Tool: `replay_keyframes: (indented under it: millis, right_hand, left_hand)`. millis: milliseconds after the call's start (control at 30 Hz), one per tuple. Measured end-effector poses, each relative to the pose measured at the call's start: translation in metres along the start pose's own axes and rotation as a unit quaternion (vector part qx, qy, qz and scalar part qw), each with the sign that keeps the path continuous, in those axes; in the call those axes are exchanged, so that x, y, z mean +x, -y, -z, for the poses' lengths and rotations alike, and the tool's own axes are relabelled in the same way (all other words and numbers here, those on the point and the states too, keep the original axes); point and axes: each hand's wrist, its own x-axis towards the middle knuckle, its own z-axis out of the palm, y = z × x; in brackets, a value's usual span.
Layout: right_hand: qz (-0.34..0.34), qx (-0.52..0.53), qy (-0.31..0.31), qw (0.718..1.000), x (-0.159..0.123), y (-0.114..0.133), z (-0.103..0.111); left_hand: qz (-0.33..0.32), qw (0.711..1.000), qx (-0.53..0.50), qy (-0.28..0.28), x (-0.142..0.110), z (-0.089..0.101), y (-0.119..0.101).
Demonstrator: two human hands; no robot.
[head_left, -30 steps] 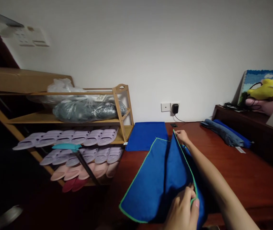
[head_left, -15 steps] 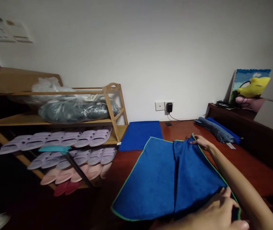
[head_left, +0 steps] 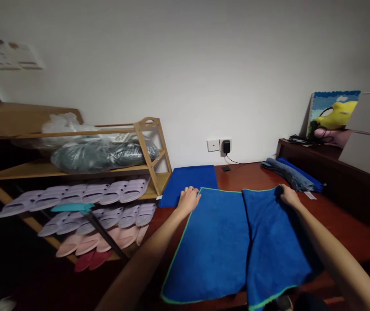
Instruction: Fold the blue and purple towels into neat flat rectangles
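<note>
A blue towel with a green edge (head_left: 230, 242) lies spread on the dark red wooden table (head_left: 334, 224), with a crease down its middle and its near edge hanging over the front. My left hand (head_left: 189, 199) grips the towel's far left corner. My right hand (head_left: 288, 195) pinches its far right corner. Both arms reach out across the cloth.
A folded blue towel (head_left: 189, 183) lies just beyond, by the wall. More folded cloths (head_left: 293, 173) lie at the back right. A wooden rack (head_left: 154, 151) with several slippers (head_left: 107, 194) and bagged items stands at left. A plugged charger (head_left: 226, 147) sits in the wall socket.
The towel has been opened out flat. My left hand left the near edge and took the far left corner. My right hand carried the far right corner further right.
</note>
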Motion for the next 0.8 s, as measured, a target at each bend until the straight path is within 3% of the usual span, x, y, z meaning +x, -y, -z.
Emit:
replay_keyframes:
  millis: [233,433,633,800]
  right_hand:
    - [-0.018,-0.076,-0.012,0.997,-0.021,-0.01,0.0]
    - [0.023,-0.109,-0.017,0.994,-0.022,-0.019,0.006]
    - [0.045,-0.127,-0.02,0.991,-0.02,-0.022,0.009]
    - [0.064,-0.135,-0.033,0.988,-0.018,-0.023,0.007]
  left_hand:
    - [0.01,1.0,-0.014,-0.017,0.044,-0.031,0.003]
    - [-0.02,0.997,-0.065,-0.029,0.049,-0.052,0.003]
    - [-0.027,0.984,-0.16,-0.068,0.049,-0.048,0.006]
    - [-0.018,0.958,-0.28,-0.057,0.037,-0.028,0.031]
